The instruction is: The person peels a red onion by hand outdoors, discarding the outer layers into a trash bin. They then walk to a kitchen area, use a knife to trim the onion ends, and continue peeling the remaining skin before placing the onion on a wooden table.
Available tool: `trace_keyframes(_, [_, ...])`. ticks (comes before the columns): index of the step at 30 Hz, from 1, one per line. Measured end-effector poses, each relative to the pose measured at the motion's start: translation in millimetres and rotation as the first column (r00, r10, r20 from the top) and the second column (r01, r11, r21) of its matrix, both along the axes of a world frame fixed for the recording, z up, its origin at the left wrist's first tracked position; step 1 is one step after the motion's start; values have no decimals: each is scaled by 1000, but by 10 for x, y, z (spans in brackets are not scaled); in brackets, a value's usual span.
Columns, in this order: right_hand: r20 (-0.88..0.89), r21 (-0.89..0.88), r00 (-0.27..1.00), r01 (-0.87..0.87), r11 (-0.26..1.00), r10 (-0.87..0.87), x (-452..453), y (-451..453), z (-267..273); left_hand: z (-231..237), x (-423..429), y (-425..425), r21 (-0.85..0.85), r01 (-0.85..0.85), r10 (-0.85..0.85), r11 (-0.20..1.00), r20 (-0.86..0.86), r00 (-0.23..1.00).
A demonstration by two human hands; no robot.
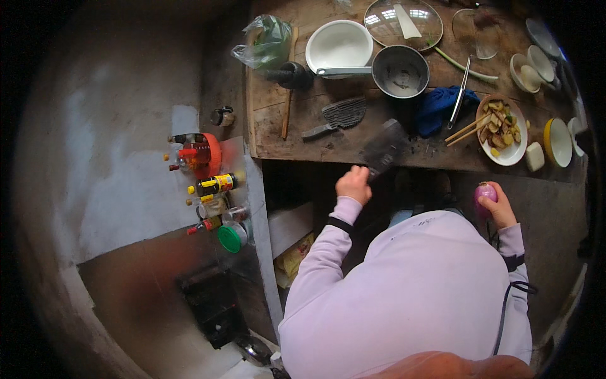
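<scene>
My right hand (501, 208) holds a purple onion (485, 199) in front of the table's edge, near my right side. The fingers of my left hand (354, 185) are curled at the lower end of a dark flat object (384, 149). Motion blurs that object, so its kind is unclear; it reaches up over the front edge of the wooden table (270, 121). Beyond it on the tabletop lies a broad-bladed knife (343, 115) with a dark, ridged-looking blade and grey handle.
A saucepan (400, 71), white bowl (338, 47), glass lid (386, 16) and plastic bag (269, 42) stand farther back. To the right are a blue cloth (435, 111), tongs (459, 94), chopsticks (466, 130) and a plate of sliced food (513, 154). Bottles (215, 184) stand at left.
</scene>
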State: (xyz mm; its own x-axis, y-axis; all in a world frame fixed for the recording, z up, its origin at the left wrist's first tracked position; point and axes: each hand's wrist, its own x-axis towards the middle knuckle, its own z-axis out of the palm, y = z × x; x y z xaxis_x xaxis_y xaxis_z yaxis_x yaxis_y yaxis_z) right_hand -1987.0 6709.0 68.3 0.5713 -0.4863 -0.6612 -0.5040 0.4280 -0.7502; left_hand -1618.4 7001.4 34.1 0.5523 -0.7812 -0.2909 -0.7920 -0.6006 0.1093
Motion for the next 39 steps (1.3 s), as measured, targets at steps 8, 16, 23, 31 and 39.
trace_keyframes(8, [-47,-14,997,56,998,-56,331,375,168,-265,1393,-74,-120,-219,246,968,292,924])
trace_keyframes(16, [-155,44,970,195,980,-186,230,485,339,-66,1483,-396,-196,-67,130,978,331,935])
trace_keyframes(23, [-132,79,949,299,951,-287,72,449,297,-248,-27,-2182,-499,403,-476,767,-20,879])
trace_keyframes(31, [-166,103,939,321,941,-302,-243,360,202,-576,-281,-2697,-337,234,-314,912,-206,927])
trace_keyframes(39, [-128,90,962,255,963,-243,-244,135,124,-760,141,-1753,-387,84,-127,918,-88,988])
